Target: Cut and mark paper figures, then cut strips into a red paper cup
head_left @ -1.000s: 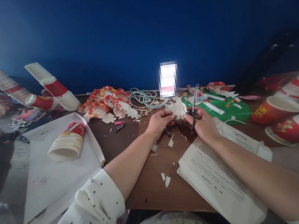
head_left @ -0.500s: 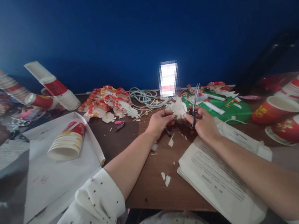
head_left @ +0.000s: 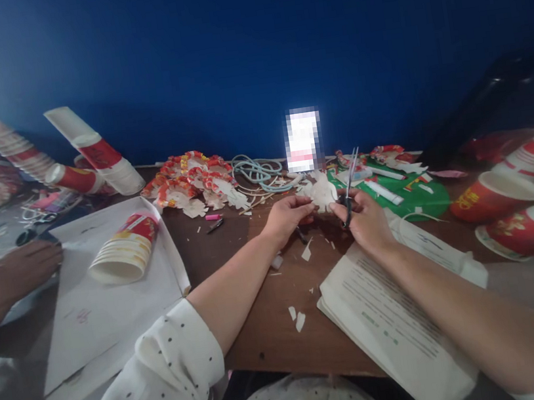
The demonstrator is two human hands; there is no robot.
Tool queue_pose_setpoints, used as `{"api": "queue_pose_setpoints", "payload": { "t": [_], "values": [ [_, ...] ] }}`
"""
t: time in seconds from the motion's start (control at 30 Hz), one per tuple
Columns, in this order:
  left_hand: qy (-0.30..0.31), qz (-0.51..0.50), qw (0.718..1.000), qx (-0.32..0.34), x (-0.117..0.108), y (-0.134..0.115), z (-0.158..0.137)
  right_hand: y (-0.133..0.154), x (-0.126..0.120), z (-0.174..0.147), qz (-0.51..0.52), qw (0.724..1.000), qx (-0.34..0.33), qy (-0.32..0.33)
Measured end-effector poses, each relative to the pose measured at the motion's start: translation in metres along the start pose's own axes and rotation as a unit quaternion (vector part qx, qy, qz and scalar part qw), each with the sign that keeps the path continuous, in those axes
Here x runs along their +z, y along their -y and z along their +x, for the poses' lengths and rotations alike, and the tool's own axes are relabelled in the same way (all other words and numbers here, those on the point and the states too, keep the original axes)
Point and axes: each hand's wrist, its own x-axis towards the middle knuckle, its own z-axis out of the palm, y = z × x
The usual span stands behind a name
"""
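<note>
A white paper piece with a cut, petal-like edge (head_left: 323, 193) is held upright over the brown table. My left hand (head_left: 290, 218) is closed, pinching its left side between thumb and fingers. A pair of scissors (head_left: 349, 188) with black handles rests in my right hand (head_left: 365, 219), blades pointing up and away. My right thumb and fingers also touch the paper's right edge. Small white paper scraps (head_left: 300, 321) lie on the wood below my hands. Behind to the left is a heap of cut red-and-white paper cups (head_left: 195, 180).
A co-worker's hand (head_left: 23, 268) is at the left by white sheets (head_left: 81, 332) bearing stacked paper cups (head_left: 123, 253). More cups (head_left: 495, 194) stand right, near a green round sheet (head_left: 426, 199) and printed papers (head_left: 389, 328). A blurred bright screen (head_left: 303, 140) leans on the blue wall.
The co-worker's hand at the left has come down and right, to the edge of the white sheets. My own hands stay almost still around the paper piece.
</note>
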Motion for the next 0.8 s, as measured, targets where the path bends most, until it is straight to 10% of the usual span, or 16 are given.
{"api": "queue_pose_setpoints", "payload": {
  "t": [0.8],
  "values": [
    [0.007, -0.010, 1.000, 0.007, -0.0032, 0.0006, 0.0019, -0.0052, -0.0009, 0.0023, -0.041, 0.996, -0.079, -0.024]
  ]
}}
